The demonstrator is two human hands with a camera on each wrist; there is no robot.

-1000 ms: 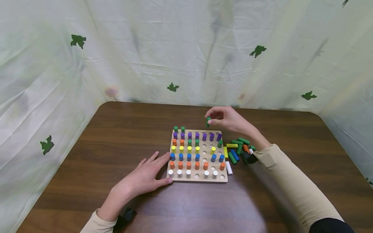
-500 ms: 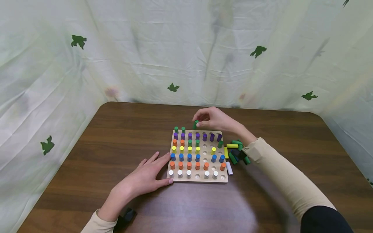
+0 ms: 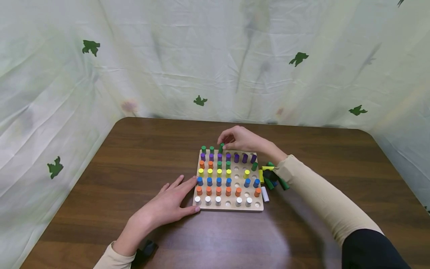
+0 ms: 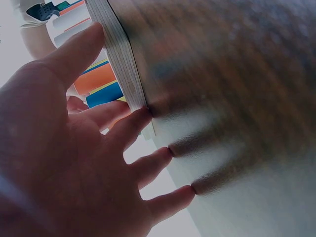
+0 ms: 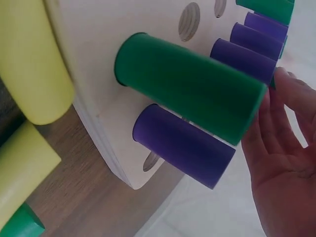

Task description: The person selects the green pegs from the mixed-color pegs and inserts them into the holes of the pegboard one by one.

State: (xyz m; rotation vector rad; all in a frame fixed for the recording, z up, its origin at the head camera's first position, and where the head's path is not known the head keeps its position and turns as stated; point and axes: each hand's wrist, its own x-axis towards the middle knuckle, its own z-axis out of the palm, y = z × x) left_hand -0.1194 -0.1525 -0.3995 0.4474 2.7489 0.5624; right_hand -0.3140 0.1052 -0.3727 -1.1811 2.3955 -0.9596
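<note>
In the head view a pale wooden pegboard lies on the table, with coloured pegs upright in rows. My right hand pinches a green peg between thumb and fingertips. That peg stands upright over the back row, just right of two green pegs. Purple pegs and a green peg stand large in the right wrist view, where my right hand's fingertips are mostly hidden behind pegs. My left hand is spread at the board's left side, thumb at the front corner; in the left wrist view several fingertips touch the table.
Loose pegs lie right of the board, partly hidden by my right sleeve: a white peg, yellow pegs and green ones. A pale curtain hangs behind the brown table.
My right hand has carried the green peg leftward along the back of the board and lowered it to the back row. The left hand has stayed in place.
</note>
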